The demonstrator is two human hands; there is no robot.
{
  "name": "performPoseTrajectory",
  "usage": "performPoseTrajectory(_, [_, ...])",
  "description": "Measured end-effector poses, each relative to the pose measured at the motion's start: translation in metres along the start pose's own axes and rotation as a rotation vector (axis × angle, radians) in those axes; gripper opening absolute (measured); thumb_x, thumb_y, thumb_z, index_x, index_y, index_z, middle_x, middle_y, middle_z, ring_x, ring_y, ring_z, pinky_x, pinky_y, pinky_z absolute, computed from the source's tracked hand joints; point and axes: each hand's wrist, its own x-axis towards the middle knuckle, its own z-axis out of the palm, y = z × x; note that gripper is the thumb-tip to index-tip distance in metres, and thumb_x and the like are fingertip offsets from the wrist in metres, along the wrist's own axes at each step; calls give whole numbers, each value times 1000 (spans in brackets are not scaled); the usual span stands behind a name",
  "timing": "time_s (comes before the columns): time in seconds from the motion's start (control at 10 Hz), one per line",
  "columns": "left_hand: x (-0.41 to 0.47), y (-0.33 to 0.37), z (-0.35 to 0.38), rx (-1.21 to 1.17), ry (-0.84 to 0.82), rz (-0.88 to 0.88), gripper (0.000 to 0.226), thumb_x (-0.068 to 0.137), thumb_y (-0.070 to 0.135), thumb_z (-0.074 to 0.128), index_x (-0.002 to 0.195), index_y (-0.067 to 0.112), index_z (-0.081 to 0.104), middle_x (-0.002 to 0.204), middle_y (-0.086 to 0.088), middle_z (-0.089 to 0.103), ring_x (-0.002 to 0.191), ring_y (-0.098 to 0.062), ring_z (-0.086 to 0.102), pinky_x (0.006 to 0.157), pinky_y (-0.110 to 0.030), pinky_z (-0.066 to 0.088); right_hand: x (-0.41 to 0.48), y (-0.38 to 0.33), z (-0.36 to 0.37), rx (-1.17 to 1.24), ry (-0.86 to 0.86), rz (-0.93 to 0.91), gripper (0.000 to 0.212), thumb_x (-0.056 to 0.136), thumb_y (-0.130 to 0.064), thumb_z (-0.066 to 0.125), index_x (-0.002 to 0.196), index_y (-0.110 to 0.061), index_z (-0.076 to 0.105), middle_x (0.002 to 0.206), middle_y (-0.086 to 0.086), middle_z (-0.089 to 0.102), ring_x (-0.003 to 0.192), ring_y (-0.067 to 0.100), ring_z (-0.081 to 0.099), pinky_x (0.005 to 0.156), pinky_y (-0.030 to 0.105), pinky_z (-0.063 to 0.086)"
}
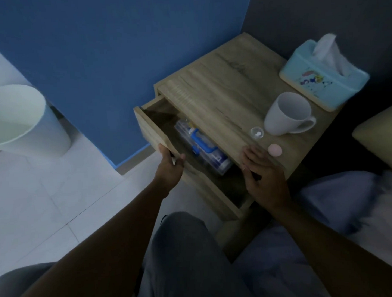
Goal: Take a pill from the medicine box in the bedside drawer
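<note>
My left hand (170, 162) has its grip closed on the drawer front (152, 130) at centre frame; my right hand (258, 170) rests open on the worktop (222, 103) edge. The medicine box (201, 148) lies inside the open drawer. A small cup (256, 133) beyond already holds pills, so closing seems left.

The left hand (170, 162) grips the front panel of the open drawer (150, 130), where a clear medicine box (201, 146) with a blue handle lies. The right hand (261, 175) rests on the surface (222, 98) edge, near a pink cap (275, 150), small vial (257, 132), mug (287, 114) and tissue box (321, 81).
</note>
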Motion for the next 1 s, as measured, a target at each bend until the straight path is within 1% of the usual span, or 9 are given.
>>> performPoseTrajectory(0.1, [14,7,18,-17,-20,16,81,99,40,46,157,24,-10,159,-7,32,128,-17,46,94,-27,42,0,0,0,21,26,3,34,92,-11,68,125,-3,70,135,11,66,134,20,56,113,43,43])
performPoseTrajectory(0.2, [27,16,36,-38,-17,23,79,101,39,42,156,21,-13,161,-8,28,138,-23,41,92,-20,39,1,0,0,48,40,9,34,90,-7,70,124,-3,70,133,11,67,133,20,56,113,41,43])
performPoseTrajectory(0.3, [40,25,51,-10,1,65,76,101,39,40,156,21,-11,160,-4,26,139,-20,36,95,-18,36,1,2,-2,71,13,12,35,91,-7,68,126,-5,69,136,9,65,137,18,52,118,36,38])
performPoseTrajectory(0.5, [56,35,71,9,-16,82,78,102,36,37,154,24,-20,164,-5,17,148,-24,27,115,-32,27,3,3,-7,109,-50,17,38,92,-6,66,130,-5,66,141,9,61,141,21,48,117,44,38])
performPoseTrajectory(0.6, [58,38,73,36,-30,44,81,102,35,38,154,22,-23,165,-7,17,148,-27,27,120,-47,29,3,3,-8,96,-63,11,39,92,-5,65,130,-5,65,142,9,60,141,21,47,119,41,36])
performPoseTrajectory(0.7, [57,41,65,119,-60,33,83,101,38,41,155,21,-19,165,-8,18,146,-31,31,118,-46,32,3,1,-10,90,-81,30,40,92,-4,67,131,-6,65,143,8,59,142,19,46,122,31,31])
performPoseTrajectory(0.8, [44,42,52,290,-121,30,73,103,41,33,157,21,-11,167,-3,9,151,-25,21,106,-27,25,4,-2,-13,87,-86,45,40,91,-4,65,131,-5,65,142,8,60,141,19,47,121,18,24])
performPoseTrajectory(0.9, [19,41,43,416,-123,148,67,104,41,30,158,22,-4,167,-1,7,153,-23,16,114,-28,17,3,-3,-14,42,-81,6,39,91,-3,66,130,-2,66,141,11,61,139,24,49,121,29,29])
performPoseTrajectory(1.0, [-10,50,36,525,-139,228,67,103,43,30,159,23,-2,167,-2,10,153,-22,15,120,-36,16,8,-5,-23,14,-219,18,39,94,-5,63,132,-1,64,144,13,58,140,26,47,121,34,29])
